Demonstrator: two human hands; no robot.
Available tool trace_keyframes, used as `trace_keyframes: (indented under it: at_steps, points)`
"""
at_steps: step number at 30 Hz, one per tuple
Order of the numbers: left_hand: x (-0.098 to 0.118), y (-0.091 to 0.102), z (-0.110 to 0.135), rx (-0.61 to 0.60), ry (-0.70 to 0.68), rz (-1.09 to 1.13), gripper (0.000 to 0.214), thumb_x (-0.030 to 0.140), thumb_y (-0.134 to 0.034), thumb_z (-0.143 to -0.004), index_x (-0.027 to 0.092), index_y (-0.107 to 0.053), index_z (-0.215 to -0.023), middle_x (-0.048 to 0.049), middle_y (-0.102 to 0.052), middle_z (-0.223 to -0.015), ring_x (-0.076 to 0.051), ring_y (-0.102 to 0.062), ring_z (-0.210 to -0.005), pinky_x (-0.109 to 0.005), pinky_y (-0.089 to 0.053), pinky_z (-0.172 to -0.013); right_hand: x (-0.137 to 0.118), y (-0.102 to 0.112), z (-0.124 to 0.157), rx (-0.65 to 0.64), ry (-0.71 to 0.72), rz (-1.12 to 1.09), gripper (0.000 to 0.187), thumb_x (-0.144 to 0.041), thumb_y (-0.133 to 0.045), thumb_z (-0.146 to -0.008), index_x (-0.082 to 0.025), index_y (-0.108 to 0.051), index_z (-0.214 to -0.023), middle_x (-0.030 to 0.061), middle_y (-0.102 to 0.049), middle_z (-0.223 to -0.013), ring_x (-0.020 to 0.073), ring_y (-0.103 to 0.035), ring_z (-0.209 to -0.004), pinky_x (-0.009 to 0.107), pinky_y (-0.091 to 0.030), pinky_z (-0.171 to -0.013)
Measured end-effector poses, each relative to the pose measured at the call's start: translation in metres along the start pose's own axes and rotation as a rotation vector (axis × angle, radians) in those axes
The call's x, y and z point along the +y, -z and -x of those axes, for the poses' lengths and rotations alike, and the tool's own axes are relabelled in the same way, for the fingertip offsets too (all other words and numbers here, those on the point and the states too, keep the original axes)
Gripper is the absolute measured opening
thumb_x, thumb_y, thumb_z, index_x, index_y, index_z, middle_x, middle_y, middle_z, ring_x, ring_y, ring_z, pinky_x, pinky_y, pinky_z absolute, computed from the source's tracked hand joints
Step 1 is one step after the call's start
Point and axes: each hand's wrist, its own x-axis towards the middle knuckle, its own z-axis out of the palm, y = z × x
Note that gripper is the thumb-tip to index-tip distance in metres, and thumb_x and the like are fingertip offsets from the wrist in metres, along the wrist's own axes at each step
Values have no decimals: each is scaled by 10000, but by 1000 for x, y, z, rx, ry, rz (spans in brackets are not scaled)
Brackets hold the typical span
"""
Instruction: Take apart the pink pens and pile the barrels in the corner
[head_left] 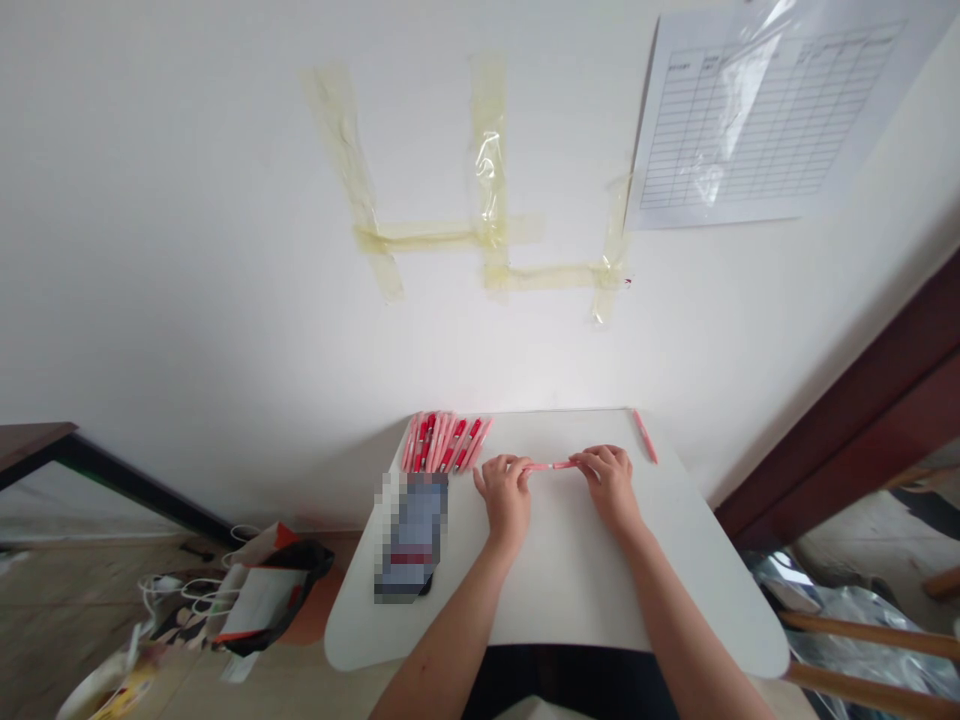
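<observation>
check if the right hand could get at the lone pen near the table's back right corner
Probably yes: the lone pen lies just beyond the right hand with bare table between, though it shares a held pen with the left hand.

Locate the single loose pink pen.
Head view: the loose pen lies at the far right edge of the table, just beyond the right hand, away from the pen pile.

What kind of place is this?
Probably a makeshift work corner: a small white table against the wall, a row of pink pens, and a plastic-covered chart taped up.
</observation>
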Motion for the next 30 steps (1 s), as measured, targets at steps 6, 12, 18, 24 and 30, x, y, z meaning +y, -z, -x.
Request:
trace_keyframes:
  at_steps: [6, 12, 18, 24, 30]
  points:
    - [0, 0, 0, -24, 3, 16, 212, 161, -594, -896, 305, -727, -977, -28, -691, -1011, -239, -557, -1106, -580, -245, -1151, -5, 0, 0, -19, 7, -55, 321, -407, -444, -1017, -338, -757, -1039, 71, -684, -1006, 287, -480, -1051, 518, -380, -987]
    - [1, 0, 0, -56, 5, 22, 191, 184, -590, -907, 301, -725, -977, -28, -690, -1004, -238, -558, -1102, -594, -241, -1151, -8, 1, -1, -18, -17, -120, 312, -422, -461, -1010, -314, -754, -1029, 69, -689, -966, 283, -486, -1036, 509, -397, -985]
    - [-1, 0, 0, -52, 3, 13, 179, 191, -601, -904, 302, -729, -964, -24, -691, -1000, -236, -569, -1090, -584, -256, -1139, -11, 0, 0, -38, -3, -134, 302, -385, -469, -1008, -316, -763, -996, 64, -690, -952, 280, -504, -1033, 488, -413, -970]
    - [0, 3, -3, -49, 48, 34, 179, 190, -595, -910, 297, -728, -967, -13, -692, -995, -232, -557, -1091, -545, -225, -1144, -6, 1, -1, -17, -6, -94, 307, -407, -477, -1004, -312, -768, -977, 68, -705, -953, 290, -515, -1029, 498, -403, -956]
    - [1, 7, -7, -29, 81, 28, 170, 196, -615, -899, 296, -735, -964, -10, -702, -989, -221, -562, -1080, -470, -276, -1108, 5, 2, -2, 94, -57, -34, 321, -427, -473, -1005, -316, -770, -950, 67, -716, -972, 306, -501, -1036, 518, -394, -939]
